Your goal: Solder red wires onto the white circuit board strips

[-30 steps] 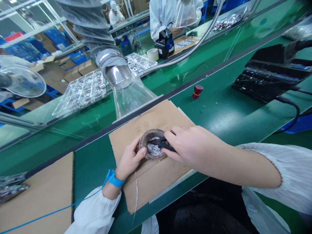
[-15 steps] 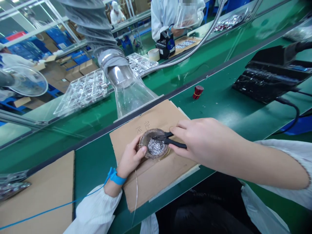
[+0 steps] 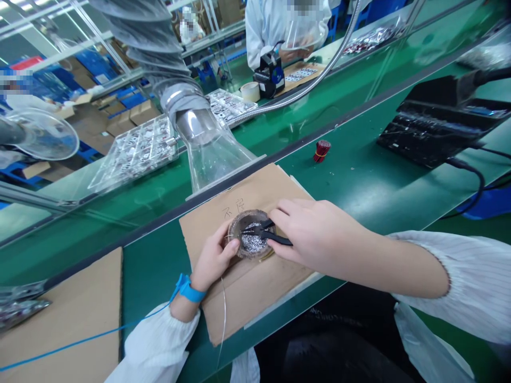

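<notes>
While the right hand [image 3: 315, 236] closes firmly around black-handled cutters [image 3: 271, 238], their tips reach into a round dish of silver shavings [image 3: 252, 243], which sits near the middle of a cardboard sheet [image 3: 247, 282]. At the dish's 8 o'clock, the half-curled left hand [image 3: 213, 250] grips its rim. A blue wrist strap [image 3: 187, 289] circles that wrist, and a red-bound bundle [image 3: 321, 150] stands at 1 o'clock on the green bench [image 3: 359, 197].

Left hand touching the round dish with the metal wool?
Touching. The head view shows the left hand curled against the near rim of the round brown dish, with no gap between them.
</notes>
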### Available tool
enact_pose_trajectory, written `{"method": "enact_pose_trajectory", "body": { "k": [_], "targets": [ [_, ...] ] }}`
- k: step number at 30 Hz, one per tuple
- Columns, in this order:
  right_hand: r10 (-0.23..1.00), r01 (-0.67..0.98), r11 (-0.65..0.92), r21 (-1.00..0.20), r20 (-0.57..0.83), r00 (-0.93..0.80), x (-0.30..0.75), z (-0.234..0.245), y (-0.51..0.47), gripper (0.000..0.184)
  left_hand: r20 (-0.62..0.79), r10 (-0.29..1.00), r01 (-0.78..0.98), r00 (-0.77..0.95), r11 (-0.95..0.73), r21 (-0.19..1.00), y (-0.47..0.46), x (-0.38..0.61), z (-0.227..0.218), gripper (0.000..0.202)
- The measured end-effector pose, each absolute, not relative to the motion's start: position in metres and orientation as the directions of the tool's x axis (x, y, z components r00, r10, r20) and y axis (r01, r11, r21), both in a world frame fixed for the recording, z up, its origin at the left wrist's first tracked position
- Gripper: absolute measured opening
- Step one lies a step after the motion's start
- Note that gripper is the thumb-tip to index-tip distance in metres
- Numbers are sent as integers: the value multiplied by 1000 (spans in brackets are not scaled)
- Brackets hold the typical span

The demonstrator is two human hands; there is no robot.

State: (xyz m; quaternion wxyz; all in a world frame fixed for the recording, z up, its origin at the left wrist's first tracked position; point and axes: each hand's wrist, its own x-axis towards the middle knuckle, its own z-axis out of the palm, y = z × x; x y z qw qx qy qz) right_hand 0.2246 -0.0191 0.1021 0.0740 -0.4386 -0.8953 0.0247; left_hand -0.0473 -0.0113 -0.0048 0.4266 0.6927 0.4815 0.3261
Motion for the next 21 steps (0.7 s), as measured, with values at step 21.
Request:
{"method": "enact_pose_trajectory", "body": {
  "k": [21],
  "targets": [
    [789,782,613,-108,117,-603,224,99,-17,26,61,939,373,337,-193,908,-11,-46,-3,78]
  ]
}}
